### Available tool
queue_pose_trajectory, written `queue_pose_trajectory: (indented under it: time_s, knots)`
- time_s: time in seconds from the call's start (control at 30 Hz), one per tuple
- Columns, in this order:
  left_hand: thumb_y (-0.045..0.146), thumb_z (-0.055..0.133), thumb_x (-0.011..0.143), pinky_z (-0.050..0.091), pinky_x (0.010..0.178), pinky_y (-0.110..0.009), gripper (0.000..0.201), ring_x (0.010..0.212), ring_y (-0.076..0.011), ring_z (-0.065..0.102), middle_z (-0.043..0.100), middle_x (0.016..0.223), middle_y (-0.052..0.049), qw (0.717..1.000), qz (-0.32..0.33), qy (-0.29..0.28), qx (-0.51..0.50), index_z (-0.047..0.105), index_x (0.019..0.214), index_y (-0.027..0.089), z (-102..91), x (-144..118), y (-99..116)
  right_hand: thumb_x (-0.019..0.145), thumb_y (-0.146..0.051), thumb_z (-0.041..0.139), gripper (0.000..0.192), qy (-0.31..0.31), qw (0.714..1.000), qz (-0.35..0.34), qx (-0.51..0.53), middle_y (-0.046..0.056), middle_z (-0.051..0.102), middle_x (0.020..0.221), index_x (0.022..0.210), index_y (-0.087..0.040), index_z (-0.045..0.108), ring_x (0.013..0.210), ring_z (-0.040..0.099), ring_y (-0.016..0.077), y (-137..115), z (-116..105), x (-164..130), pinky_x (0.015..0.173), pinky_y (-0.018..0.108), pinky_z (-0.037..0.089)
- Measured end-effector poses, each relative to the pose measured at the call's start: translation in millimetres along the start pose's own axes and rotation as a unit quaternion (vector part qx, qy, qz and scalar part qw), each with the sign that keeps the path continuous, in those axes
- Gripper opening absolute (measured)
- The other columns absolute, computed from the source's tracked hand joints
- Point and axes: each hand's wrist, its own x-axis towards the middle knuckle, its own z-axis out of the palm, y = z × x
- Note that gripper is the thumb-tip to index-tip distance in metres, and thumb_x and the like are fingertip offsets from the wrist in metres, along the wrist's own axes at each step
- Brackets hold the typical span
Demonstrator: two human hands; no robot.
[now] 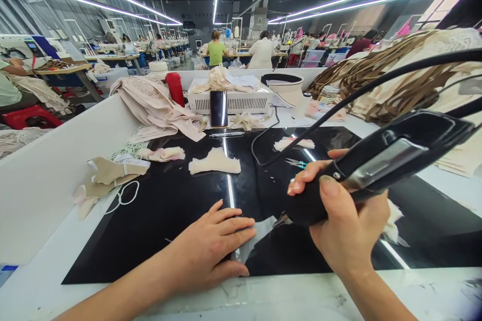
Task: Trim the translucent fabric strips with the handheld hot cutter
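My left hand [214, 246] lies flat with fingers spread on the black mat [150, 241]. Its fingertips press one end of a small thin, greyish translucent piece [259, 235]. In my right hand [346, 220] is a black corded electric hand tool [376, 160] with a long metal lever along its body. The tool's narrow metal tip [282, 219] meets the right end of the thin piece; whether it cuts or only touches I cannot tell. Beyond my hands lies a stack of cream fabric pieces [214, 161]. Small teal-handled snips [296, 163] sit left of the tool.
A phone [219, 109] leans on a white vented box [235, 98]. Fabric piles stand at the left [154, 100] and right [380, 70]. A black cable [258, 153] crosses the mat. Beige scraps [113, 173] lie left. Several people sit at machines farther off.
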Motion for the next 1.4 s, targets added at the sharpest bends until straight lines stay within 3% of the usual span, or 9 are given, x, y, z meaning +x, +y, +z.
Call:
queue_pose_trajectory:
  time_s: [0.17,0.37,0.53,0.67,0.73,0.83,0.97,1.17,1.4]
  knots:
    - [0.042,0.066,0.108,0.028,0.133,-0.064,0.054,0.155,-0.0328,0.050,0.057,0.164,-0.010,1.000,-0.008,0.015,-0.015,0.055,0.159,0.026,-2.2,-1.0,-1.5,0.089,-0.039,0.086,0.037,-0.003,1.000,0.005,-0.006,-0.005,0.071,0.083,0.117,-0.027,0.065,0.063,0.067,0.0173,2.1,-2.7,1.6,0.065,0.036,0.057]
    - [0.031,0.058,0.111,0.049,0.125,-0.048,0.038,0.146,-0.0272,0.059,0.060,0.160,-0.009,0.985,-0.100,0.137,-0.013,0.064,0.148,0.025,7.1,0.1,-12.0,0.089,-0.048,0.088,0.040,-0.015,0.999,-0.013,-0.029,-0.006,0.073,0.088,0.117,-0.030,0.066,0.069,0.068,0.0153,-0.1,-5.9,5.9,0.070,0.032,0.059]
    - [0.022,0.064,0.106,0.051,0.122,-0.047,0.022,0.139,-0.0266,0.064,0.065,0.152,-0.007,0.982,-0.113,0.153,-0.018,0.071,0.127,0.024,10.9,2.6,-17.0,0.096,-0.052,0.080,0.039,-0.041,0.990,-0.032,-0.133,0.000,0.076,0.112,0.127,-0.032,0.068,0.093,0.073,0.0206,0.4,-14.3,9.3,0.087,0.038,0.060]
    - [0.017,0.065,0.103,0.052,0.119,-0.043,0.010,0.135,-0.0249,0.065,0.068,0.145,-0.005,0.978,-0.128,0.157,-0.056,0.069,0.106,0.025,5.9,3.5,-13.6,0.097,-0.038,0.080,0.053,0.019,0.974,-0.130,-0.186,0.005,0.067,0.137,0.147,-0.037,0.062,0.123,0.066,0.0266,0.2,-24.3,7.4,0.104,0.044,0.054]
    - [0.015,0.065,0.102,0.052,0.118,-0.042,0.011,0.133,-0.0240,0.065,0.070,0.142,-0.004,0.976,-0.132,0.157,-0.075,0.068,0.101,0.025,4.1,4.0,-12.8,0.097,-0.025,0.079,0.050,0.051,0.952,-0.228,-0.196,0.004,0.067,0.130,0.143,-0.036,0.064,0.119,0.065,0.0249,-1.4,-29.1,3.3,0.103,0.042,0.053]
    - [0.014,0.065,0.100,0.050,0.118,-0.041,0.012,0.132,-0.0237,0.065,0.071,0.138,-0.003,0.972,-0.135,0.161,-0.100,0.068,0.099,0.025,3.8,4.9,-14.4,0.098,-0.012,0.070,0.029,-0.078,0.914,-0.301,-0.260,0.002,0.073,0.104,0.122,-0.028,0.072,0.094,0.070,0.0202,-0.7,-31.5,-6.7,0.086,0.033,0.055]
    - [0.014,0.066,0.099,0.046,0.120,-0.043,0.012,0.132,-0.0241,0.064,0.071,0.136,-0.004,0.968,-0.140,0.171,-0.115,0.069,0.103,0.025,6.9,7.4,-18.5,0.109,-0.013,0.052,0.024,-0.336,0.840,-0.252,-0.344,0.004,0.079,0.104,0.127,-0.024,0.064,0.091,0.074,0.0208,17.9,-23.8,-19.7,0.080,0.035,0.058]
    - [0.016,0.064,0.098,0.045,0.118,-0.043,0.010,0.131,-0.0251,0.062,0.071,0.133,-0.004,0.962,-0.159,0.182,-0.127,0.068,0.094,0.024,8.8,13.1,-17.0,0.111,-0.014,0.045,0.025,-0.382,0.826,-0.187,-0.369,0.006,0.080,0.102,0.123,-0.022,0.065,0.090,0.076,0.0239,54.1,-18.6,-24.2,0.079,0.038,0.060]
    - [0.021,0.059,0.099,0.045,0.111,-0.039,0.009,0.122,-0.0245,0.064,0.073,0.125,-0.003,0.952,-0.168,0.182,-0.180,0.064,0.092,0.024,-0.5,15.6,-10.0,0.112,-0.018,0.040,0.026,-0.436,0.821,-0.088,-0.358,0.001,0.075,0.091,0.106,-0.024,0.065,0.080,0.071,0.0207,48.4,-16.9,-22.4,0.077,0.035,0.057]
